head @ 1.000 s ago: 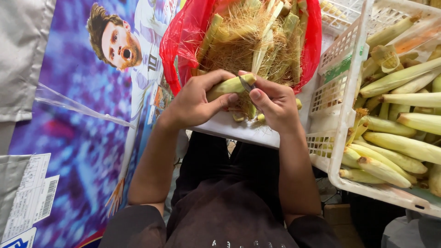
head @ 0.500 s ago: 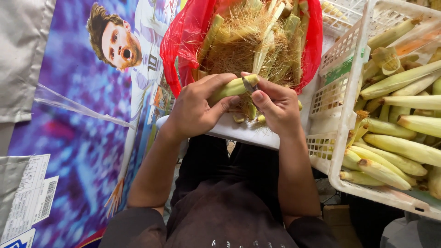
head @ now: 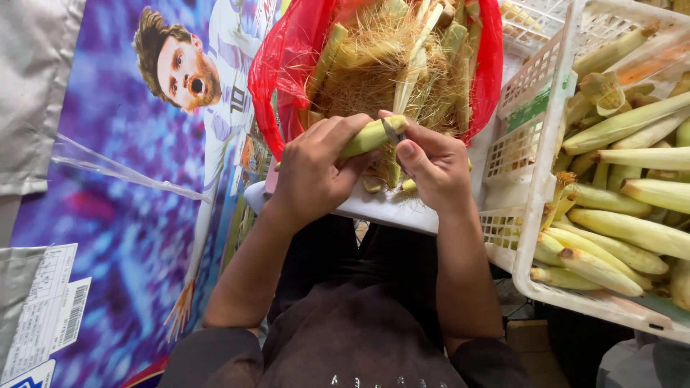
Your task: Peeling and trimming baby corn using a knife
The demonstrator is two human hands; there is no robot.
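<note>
At centre frame, a small pale-green husked corn ear [head: 370,136] is clasped in the left hand [head: 313,176]; a slim blade [head: 390,130], pinched by the right hand [head: 431,165], has shifted onto its tip. Trimmed ears fill a white plastic crate [head: 535,72] at three o'clock.
</note>
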